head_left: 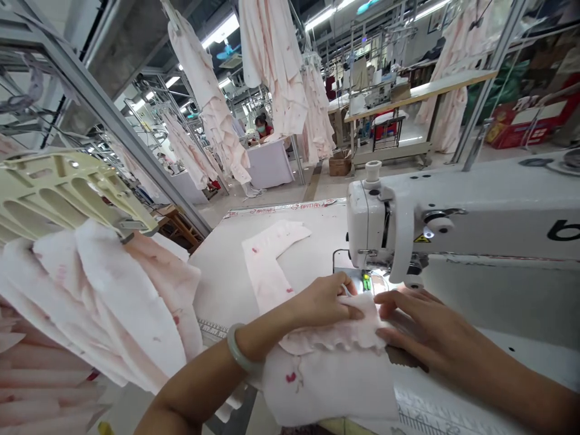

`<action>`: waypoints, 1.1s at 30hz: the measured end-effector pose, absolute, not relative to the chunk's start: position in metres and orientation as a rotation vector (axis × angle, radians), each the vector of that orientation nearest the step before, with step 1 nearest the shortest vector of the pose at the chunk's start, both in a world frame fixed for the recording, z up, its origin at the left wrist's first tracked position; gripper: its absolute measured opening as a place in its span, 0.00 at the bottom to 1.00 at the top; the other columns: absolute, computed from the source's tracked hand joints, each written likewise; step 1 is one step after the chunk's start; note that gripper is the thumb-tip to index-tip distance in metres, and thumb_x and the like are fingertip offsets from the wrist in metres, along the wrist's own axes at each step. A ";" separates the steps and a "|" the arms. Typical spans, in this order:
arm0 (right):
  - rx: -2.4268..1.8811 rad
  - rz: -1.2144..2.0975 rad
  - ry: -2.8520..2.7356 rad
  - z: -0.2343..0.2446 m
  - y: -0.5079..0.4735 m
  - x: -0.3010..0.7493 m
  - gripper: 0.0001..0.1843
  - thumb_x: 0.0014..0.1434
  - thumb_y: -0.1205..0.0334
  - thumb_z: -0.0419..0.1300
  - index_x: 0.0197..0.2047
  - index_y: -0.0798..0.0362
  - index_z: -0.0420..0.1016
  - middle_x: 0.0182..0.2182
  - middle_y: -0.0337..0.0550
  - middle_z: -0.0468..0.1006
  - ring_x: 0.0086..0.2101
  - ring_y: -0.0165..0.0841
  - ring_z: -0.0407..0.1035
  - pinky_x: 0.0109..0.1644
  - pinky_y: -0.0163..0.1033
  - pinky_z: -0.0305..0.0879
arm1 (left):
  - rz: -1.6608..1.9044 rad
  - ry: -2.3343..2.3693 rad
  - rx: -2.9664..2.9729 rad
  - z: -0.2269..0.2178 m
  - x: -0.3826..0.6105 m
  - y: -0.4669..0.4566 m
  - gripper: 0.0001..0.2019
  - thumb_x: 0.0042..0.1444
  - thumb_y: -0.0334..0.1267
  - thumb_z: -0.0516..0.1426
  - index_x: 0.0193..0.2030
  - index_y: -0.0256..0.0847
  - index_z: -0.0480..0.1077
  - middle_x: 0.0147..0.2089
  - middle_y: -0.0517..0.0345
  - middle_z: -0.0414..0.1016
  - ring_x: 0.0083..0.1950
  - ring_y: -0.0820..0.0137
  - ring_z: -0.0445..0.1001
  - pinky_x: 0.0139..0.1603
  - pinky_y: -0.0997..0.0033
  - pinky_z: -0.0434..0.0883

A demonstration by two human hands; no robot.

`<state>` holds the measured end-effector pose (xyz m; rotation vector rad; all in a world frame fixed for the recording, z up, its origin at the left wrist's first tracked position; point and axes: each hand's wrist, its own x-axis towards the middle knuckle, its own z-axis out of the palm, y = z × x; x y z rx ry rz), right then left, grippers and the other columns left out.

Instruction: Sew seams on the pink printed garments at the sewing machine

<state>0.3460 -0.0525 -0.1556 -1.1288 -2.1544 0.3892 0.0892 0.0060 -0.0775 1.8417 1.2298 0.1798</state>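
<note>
Sewing table: ruffled pink fabric beneath left hand, right hand

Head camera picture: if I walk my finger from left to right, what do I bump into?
Cream plastic rack, ruffled pink-and-white cloth, pale bangle, left hand, right hand.

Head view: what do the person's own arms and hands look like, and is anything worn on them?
The left hand and right hand are bare, with no gloves, and the forearms show no sleeves. A smooth, pale bangle, perhaps jade, circles the left wrist.
</note>
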 end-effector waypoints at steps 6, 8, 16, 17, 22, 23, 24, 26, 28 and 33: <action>-0.919 0.182 -2.196 -0.153 -0.051 0.347 0.11 0.82 0.49 0.59 0.58 0.43 0.76 0.42 0.38 0.87 0.42 0.41 0.82 0.55 0.51 0.73 | 0.163 1.179 1.828 -0.081 0.094 0.012 0.19 0.70 0.57 0.65 0.51 0.42 0.75 0.40 0.62 0.74 0.43 0.66 0.75 0.42 0.69 0.67; -0.816 0.093 -2.249 -0.146 -0.049 0.347 0.09 0.82 0.51 0.59 0.55 0.43 0.79 0.44 0.39 0.87 0.42 0.40 0.82 0.56 0.50 0.72 | 0.158 1.174 1.915 -0.080 0.096 0.010 0.18 0.72 0.57 0.62 0.47 0.42 0.76 0.41 0.60 0.76 0.45 0.65 0.76 0.44 0.68 0.68; -0.799 0.231 -2.374 -0.139 -0.048 0.345 0.17 0.85 0.54 0.54 0.47 0.46 0.82 0.45 0.44 0.84 0.44 0.41 0.77 0.51 0.48 0.72 | -0.022 1.402 2.401 -0.083 0.113 0.004 0.18 0.77 0.48 0.57 0.35 0.44 0.71 0.35 0.56 0.77 0.43 0.59 0.79 0.46 0.62 0.74; -0.791 0.224 -2.368 -0.140 -0.048 0.345 0.16 0.84 0.54 0.54 0.49 0.46 0.83 0.46 0.44 0.85 0.45 0.41 0.77 0.52 0.48 0.72 | 0.025 1.412 2.482 -0.085 0.112 0.002 0.15 0.77 0.47 0.59 0.39 0.43 0.73 0.40 0.54 0.80 0.46 0.57 0.80 0.49 0.59 0.77; -0.772 0.228 -2.391 -0.140 -0.049 0.343 0.15 0.84 0.56 0.55 0.47 0.46 0.81 0.46 0.43 0.86 0.45 0.40 0.79 0.53 0.48 0.73 | 0.304 1.110 2.842 -0.100 0.091 -0.017 0.11 0.77 0.34 0.57 0.60 0.38 0.76 0.59 0.43 0.83 0.62 0.53 0.80 0.66 0.50 0.79; -0.771 0.220 -2.395 -0.141 -0.049 0.343 0.16 0.84 0.56 0.54 0.47 0.46 0.81 0.45 0.43 0.87 0.45 0.40 0.79 0.53 0.49 0.73 | 0.310 0.981 2.882 -0.104 0.086 -0.021 0.13 0.76 0.32 0.55 0.62 0.37 0.76 0.62 0.43 0.84 0.65 0.53 0.80 0.69 0.50 0.78; -0.768 0.201 -2.400 -0.141 -0.049 0.343 0.16 0.84 0.57 0.53 0.48 0.46 0.82 0.46 0.42 0.87 0.45 0.40 0.80 0.54 0.49 0.73 | 0.308 0.871 2.906 -0.109 0.082 -0.024 0.16 0.76 0.31 0.55 0.65 0.36 0.75 0.65 0.42 0.83 0.68 0.54 0.80 0.71 0.51 0.77; -0.763 0.121 -2.404 -0.142 -0.049 0.344 0.15 0.84 0.57 0.53 0.50 0.45 0.83 0.48 0.41 0.89 0.46 0.39 0.82 0.56 0.50 0.73 | 0.304 0.764 2.921 -0.120 0.076 -0.028 0.20 0.76 0.30 0.54 0.70 0.33 0.73 0.70 0.39 0.81 0.73 0.54 0.78 0.75 0.52 0.75; -0.765 -0.006 -2.383 -0.144 -0.047 0.346 0.14 0.83 0.56 0.54 0.53 0.45 0.83 0.49 0.41 0.90 0.47 0.39 0.84 0.56 0.50 0.72 | 0.308 0.746 2.913 -0.127 0.074 -0.024 0.22 0.78 0.31 0.52 0.74 0.31 0.70 0.74 0.38 0.79 0.77 0.55 0.76 0.78 0.52 0.74; -0.786 -0.276 -2.348 -0.148 -0.040 0.350 0.18 0.85 0.53 0.53 0.66 0.47 0.80 0.55 0.40 0.91 0.48 0.39 0.86 0.51 0.51 0.72 | 0.298 0.625 2.936 -0.130 0.075 0.004 0.21 0.80 0.30 0.48 0.72 0.31 0.73 0.73 0.39 0.80 0.77 0.57 0.76 0.79 0.56 0.74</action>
